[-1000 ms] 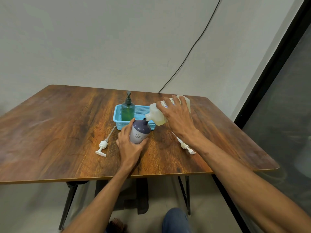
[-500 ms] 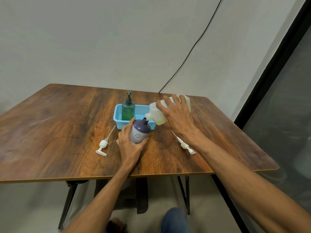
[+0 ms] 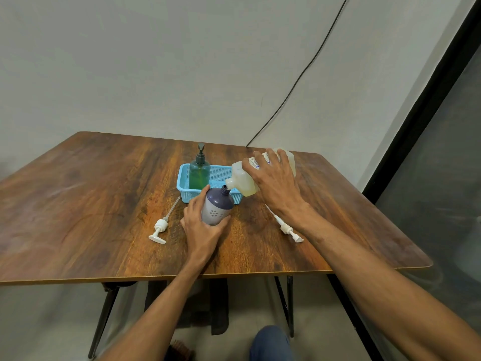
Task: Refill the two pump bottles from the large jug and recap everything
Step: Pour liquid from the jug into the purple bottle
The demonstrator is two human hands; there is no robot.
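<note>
At frame centre, on the table point(image 3: 78, 204): purple bottle point(image 3: 217, 208), uncapped, wrapped by the left hand point(image 3: 201, 227), fingers closed around its lower body. Just above it, jug point(image 3: 250, 175) tipped on its side, spout touching or just over the bottle's open neck; cannot tell whether liquid flows. Right hand point(image 3: 276, 183) clamped over the jug, covering most of its label; only a scrap of blue print visible, unreadable. Flower motif on the purple bottle, no legible writing. Behind, blue basket point(image 3: 183, 178) holding a green bottle point(image 3: 199, 173), pump on, upright; basket's right end hidden by the jug. Lower left of centre, white pump point(image 3: 160, 227) lying flat, apart from the hand. Right of centre, second pump point(image 3: 287, 229), its tube partly hidden under the right wrist. Bottom edge: a knee in blue, cut off.
</note>
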